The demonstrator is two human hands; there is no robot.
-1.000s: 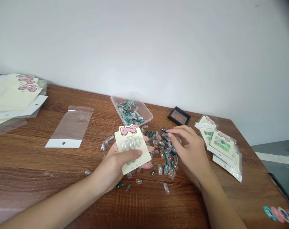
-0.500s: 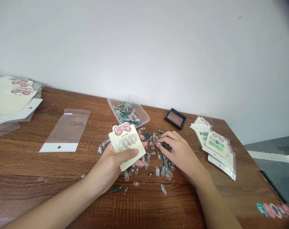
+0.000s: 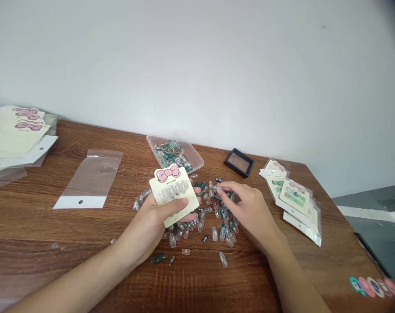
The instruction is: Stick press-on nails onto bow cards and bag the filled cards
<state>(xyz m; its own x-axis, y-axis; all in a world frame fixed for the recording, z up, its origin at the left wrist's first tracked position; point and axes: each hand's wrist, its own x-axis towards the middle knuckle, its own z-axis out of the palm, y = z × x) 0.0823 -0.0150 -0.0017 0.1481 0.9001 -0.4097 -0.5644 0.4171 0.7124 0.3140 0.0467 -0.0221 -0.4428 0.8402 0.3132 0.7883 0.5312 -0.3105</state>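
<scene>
My left hand (image 3: 156, 219) grips a cream display card (image 3: 190, 201) with a pink bow at its top, thumb across the front. A row of clear press-on nails (image 3: 174, 190) is fixed to the card; my thumb covers part of its lower half. My right hand (image 3: 244, 204) is over the loose nail pile, thumb and forefinger pinched on a clear press-on nail (image 3: 217, 188). Beneath and between both hands spread many loose press-on nails (image 3: 222, 232), some clear, some teal or dark green.
Behind the pile stands a clear plastic tub (image 3: 197, 161) of teal nails. A black frame box (image 3: 239, 163) lies right of it. Packed nail cards (image 3: 295, 195) sit at the right, blank bow cards (image 3: 14, 134) at far left. A clear bag (image 3: 93, 176) lies flat at left.
My right hand's fingers have drawn together into a pinch on a clear nail and lifted slightly. The card in my left hand has tilted a little more upright.
</scene>
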